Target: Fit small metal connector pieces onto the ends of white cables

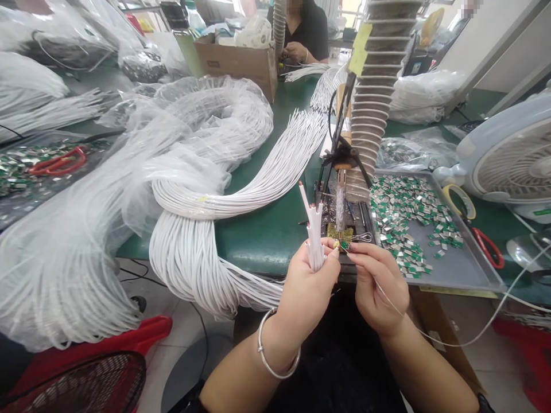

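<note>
A green surface (pixel 258 246) spans the scene. Across its left half sprawl white cables in clear plastic (pixel 142 137), and just right of them a large loose bundle of white cables (pixel 185 252) curves back toward the far side, its lower part drooping over the near edge. At right, a grey tray (pixel 451 267) holds many small green-and-silver boards (pixel 396 223); a fan (pixel 516 149) stands right of it. A ribbed hose (pixel 379 92) comes down in the middle, beside an upright soldering iron (pixel 341 201) pointing downward. Below its tip are both hands: the left hand (pixel 312 284) grasps a short sheaf of white cables (pixel 316 229), ends up, and the right hand (pixel 383 284) pinches a thin wire (pixel 469 344) that trails off right. Between their fingertips sits one small green piece (pixel 345 245); which fingers hold it, I cannot tell.
</note>
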`<state>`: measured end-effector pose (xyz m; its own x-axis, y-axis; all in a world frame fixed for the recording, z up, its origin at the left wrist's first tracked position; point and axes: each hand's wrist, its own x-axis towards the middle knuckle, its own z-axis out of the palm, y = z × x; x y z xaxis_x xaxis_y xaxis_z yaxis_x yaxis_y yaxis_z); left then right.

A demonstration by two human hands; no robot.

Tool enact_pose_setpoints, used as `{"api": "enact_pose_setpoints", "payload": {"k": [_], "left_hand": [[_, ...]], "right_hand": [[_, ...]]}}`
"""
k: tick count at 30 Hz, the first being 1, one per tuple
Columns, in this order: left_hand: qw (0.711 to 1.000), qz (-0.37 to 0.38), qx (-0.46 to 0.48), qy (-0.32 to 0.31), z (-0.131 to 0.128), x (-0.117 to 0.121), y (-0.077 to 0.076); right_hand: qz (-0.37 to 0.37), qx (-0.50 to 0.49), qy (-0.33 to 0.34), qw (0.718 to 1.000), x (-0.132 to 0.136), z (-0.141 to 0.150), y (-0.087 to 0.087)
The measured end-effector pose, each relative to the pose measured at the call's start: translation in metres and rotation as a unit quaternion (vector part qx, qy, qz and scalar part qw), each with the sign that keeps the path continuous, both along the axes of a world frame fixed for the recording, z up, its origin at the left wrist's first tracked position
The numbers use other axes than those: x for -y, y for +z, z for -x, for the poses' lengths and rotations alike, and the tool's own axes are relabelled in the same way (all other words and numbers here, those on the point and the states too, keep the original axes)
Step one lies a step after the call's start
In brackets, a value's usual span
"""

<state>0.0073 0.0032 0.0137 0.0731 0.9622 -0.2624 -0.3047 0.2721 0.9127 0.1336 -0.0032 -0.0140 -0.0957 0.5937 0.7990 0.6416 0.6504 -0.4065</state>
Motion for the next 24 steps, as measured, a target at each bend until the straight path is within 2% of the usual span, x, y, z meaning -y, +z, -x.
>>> {"api": "enact_pose_setpoints", "payload": {"k": [8,15,19,24], "left_hand": [[1.000,0.015,0.003,0.003,0.000,0.001,0.003],[1.000,0.021,0.004,-0.004,0.000,0.002,-0.008],[1.000,0.012,-0.016,-0.014,0.003,0.004,-0.012],[0.997,-0.031,-0.043,-0.052,0.009,0.004,-0.014]], "right_hand": [[0.005,-0.007,0.006,1.000,0.000,0.000,0.000],[0.022,-0.013,0.007,1.000,0.005,-0.001,-0.004],[0.046,-0.034,0.010,0.998,0.007,-0.003,-0.007],[0.066,0.019,-0.017,0.997,0.003,-0.005,-0.005]]}}
